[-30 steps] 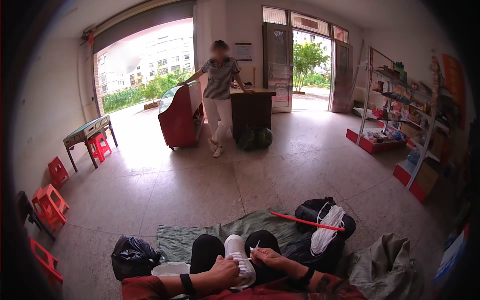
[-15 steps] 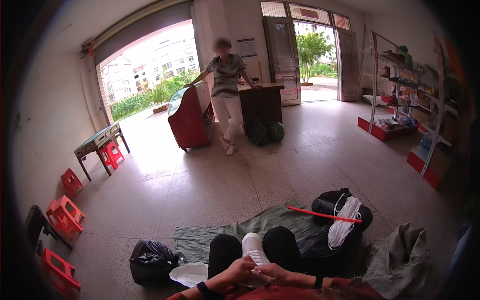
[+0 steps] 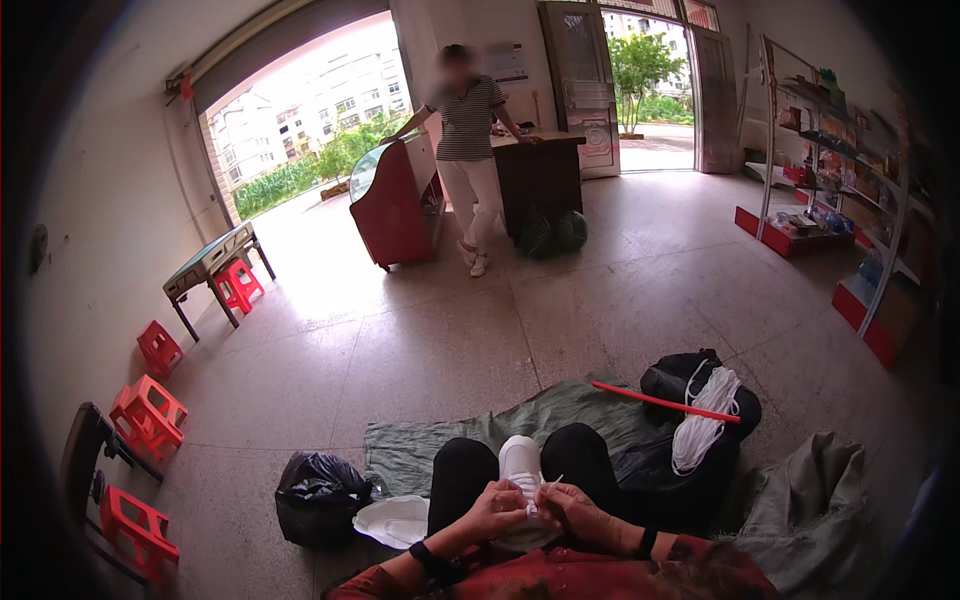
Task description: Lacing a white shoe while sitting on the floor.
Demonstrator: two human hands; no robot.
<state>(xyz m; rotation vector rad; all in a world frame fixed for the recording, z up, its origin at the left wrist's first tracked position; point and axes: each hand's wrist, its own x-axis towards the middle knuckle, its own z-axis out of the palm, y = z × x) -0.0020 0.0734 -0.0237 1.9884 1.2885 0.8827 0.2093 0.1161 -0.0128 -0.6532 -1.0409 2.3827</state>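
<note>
A white lace-up sneaker (image 3: 519,459) sits between my black-clad knees, its toe pointing away from me. My left hand (image 3: 500,509) is closed at the left side of the lacing, fingertips pinched together; whatever is between them is too small to make out. On the right side, my right hand (image 3: 574,512) pinches a white shoelace (image 3: 557,482), a short piece of which pokes out above the fingers. Both hands partly cover the sneaker's tongue and heel. Left of my knee lies another white, shoe-like item (image 3: 392,521).
A black plastic bag (image 3: 320,500) stands left on a green woven sheet (image 3: 405,450). To the right are a white cord bundle (image 3: 704,430), a red stick (image 3: 665,402) and grey-green sacking (image 3: 815,490). Red stools (image 3: 150,415) line the left; a person (image 3: 467,130) stands by a counter (image 3: 540,185).
My hands, earlier together low on the sneaker, have moved apart to either side of its laces. A lace piece now shows at my right fingers. The whole view has shifted slightly.
</note>
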